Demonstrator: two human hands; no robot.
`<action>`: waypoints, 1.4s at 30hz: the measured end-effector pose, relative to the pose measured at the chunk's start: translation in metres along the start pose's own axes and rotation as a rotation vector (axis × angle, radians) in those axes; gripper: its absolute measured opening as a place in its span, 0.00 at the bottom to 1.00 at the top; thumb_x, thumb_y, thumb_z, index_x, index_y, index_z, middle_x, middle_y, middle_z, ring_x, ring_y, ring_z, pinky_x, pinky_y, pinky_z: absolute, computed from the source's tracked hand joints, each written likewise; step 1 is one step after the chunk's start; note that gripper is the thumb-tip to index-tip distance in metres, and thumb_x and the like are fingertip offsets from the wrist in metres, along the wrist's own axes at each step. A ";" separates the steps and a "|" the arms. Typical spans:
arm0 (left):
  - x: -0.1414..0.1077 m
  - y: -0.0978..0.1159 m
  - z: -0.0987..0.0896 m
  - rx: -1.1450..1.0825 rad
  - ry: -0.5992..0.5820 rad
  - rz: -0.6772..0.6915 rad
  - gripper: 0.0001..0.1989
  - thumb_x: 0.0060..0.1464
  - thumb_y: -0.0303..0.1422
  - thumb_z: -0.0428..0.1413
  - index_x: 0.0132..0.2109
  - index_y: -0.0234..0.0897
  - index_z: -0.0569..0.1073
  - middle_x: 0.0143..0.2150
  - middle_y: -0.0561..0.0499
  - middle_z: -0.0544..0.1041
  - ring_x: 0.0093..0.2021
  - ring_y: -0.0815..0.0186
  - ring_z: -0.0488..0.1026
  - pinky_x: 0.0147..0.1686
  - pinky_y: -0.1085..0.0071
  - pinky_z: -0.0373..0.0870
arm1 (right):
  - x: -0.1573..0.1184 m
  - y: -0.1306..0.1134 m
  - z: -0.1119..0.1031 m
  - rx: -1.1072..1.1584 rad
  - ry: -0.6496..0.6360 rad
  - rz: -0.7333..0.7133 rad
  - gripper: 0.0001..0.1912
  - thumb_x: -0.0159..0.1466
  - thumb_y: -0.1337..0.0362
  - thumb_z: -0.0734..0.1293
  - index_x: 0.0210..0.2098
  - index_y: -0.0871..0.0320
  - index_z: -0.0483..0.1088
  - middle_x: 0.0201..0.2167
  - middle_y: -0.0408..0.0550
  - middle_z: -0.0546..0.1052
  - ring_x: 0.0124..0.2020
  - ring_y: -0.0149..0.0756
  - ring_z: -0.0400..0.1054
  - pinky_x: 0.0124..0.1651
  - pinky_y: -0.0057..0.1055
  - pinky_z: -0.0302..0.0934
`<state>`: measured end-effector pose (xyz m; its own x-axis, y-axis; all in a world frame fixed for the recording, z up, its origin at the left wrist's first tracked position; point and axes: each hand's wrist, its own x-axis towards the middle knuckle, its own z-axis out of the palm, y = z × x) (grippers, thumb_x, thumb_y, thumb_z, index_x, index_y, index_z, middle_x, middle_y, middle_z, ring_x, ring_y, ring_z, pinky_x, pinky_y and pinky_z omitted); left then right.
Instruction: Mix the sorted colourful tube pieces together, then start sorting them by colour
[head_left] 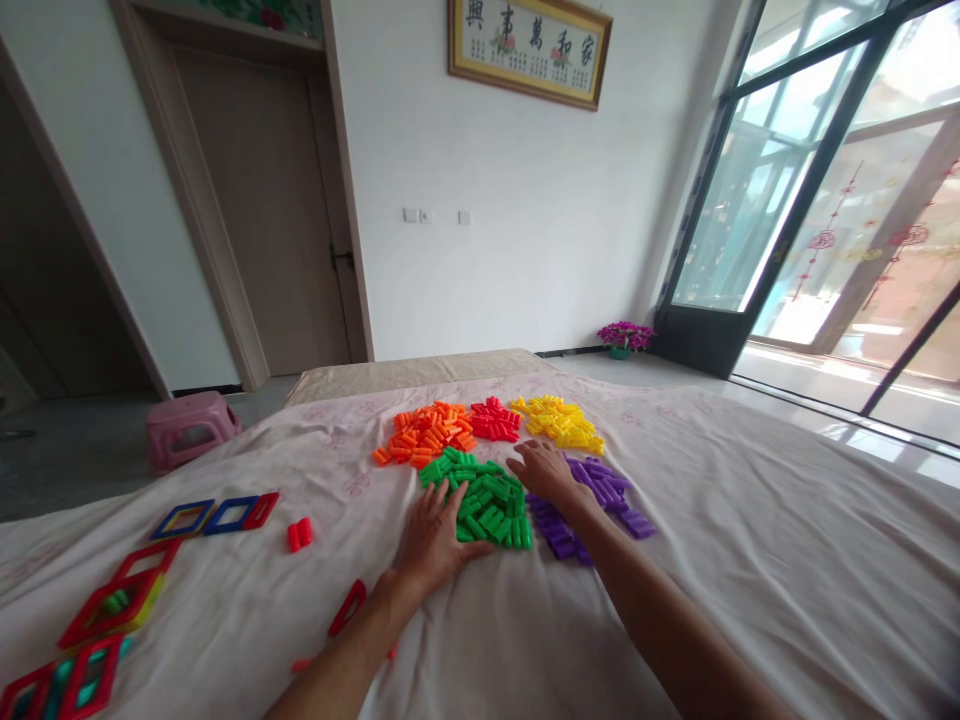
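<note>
Small plastic pieces lie sorted by colour in heaps on the cloth. My left hand (pixel 435 538) rests at the left edge of the green pieces (pixel 491 500), fingers spread and thumb stretched along their near side. Above the gap between the green heap and the purple pieces (pixel 600 485) is my right hand (pixel 544 468), its fingers stretched toward the left. Nothing shows in its grasp. Behind the green heap are orange pieces (pixel 429 432), red pieces (pixel 495 419) and yellow pieces (pixel 561 422). My right hand and forearm cover part of the purple heap.
A pale flowered cloth (pixel 750 520) covers the surface. Square frame tiles (pixel 120 607) lie at the left, near a small red piece (pixel 299 534). Another red frame (pixel 347 607) is beside my left forearm. A pink stool (pixel 191 430) stands on the floor beyond.
</note>
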<state>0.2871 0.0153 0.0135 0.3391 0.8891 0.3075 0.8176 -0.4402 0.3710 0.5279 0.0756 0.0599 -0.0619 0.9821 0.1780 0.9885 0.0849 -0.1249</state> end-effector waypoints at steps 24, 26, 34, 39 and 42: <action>0.113 -0.117 0.024 0.175 0.240 -0.369 0.40 0.57 0.53 0.47 0.68 0.30 0.55 0.69 0.28 0.54 0.65 0.43 0.57 0.60 0.48 0.55 | 0.002 -0.042 0.009 0.358 -0.064 -0.255 0.23 0.70 0.55 0.52 0.58 0.50 0.68 0.56 0.45 0.73 0.56 0.40 0.66 0.57 0.33 0.57; 0.107 -0.121 0.023 0.169 0.234 -0.313 0.40 0.58 0.52 0.47 0.68 0.30 0.53 0.69 0.31 0.54 0.67 0.47 0.55 0.61 0.53 0.56 | 0.021 -0.034 0.003 0.270 0.016 -0.125 0.22 0.69 0.62 0.54 0.59 0.51 0.67 0.57 0.47 0.71 0.56 0.42 0.65 0.57 0.34 0.56; 0.084 -0.124 0.019 0.190 0.225 -0.227 0.38 0.59 0.47 0.48 0.69 0.29 0.49 0.68 0.31 0.57 0.65 0.50 0.59 0.59 0.57 0.60 | 0.100 -0.031 0.023 -0.063 -0.005 -0.180 0.31 0.63 0.68 0.60 0.65 0.46 0.56 0.69 0.45 0.53 0.68 0.45 0.44 0.65 0.45 0.42; 0.083 -0.121 0.020 0.209 0.219 -0.220 0.36 0.60 0.45 0.47 0.68 0.30 0.50 0.68 0.33 0.58 0.66 0.50 0.58 0.60 0.56 0.58 | 0.120 -0.024 0.048 -0.056 -0.080 -0.139 0.26 0.69 0.66 0.54 0.65 0.46 0.54 0.67 0.49 0.57 0.66 0.45 0.46 0.63 0.49 0.41; 0.083 -0.119 0.019 0.215 0.216 -0.220 0.36 0.60 0.45 0.47 0.69 0.28 0.50 0.68 0.32 0.58 0.66 0.49 0.57 0.61 0.55 0.56 | 0.128 -0.015 0.050 -0.061 -0.095 -0.095 0.24 0.70 0.63 0.53 0.66 0.44 0.53 0.67 0.49 0.56 0.66 0.45 0.46 0.63 0.51 0.40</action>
<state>0.2265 0.1440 -0.0222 0.0570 0.9026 0.4268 0.9468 -0.1845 0.2639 0.4979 0.2088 0.0359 -0.1650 0.9819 0.0928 0.9840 0.1703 -0.0521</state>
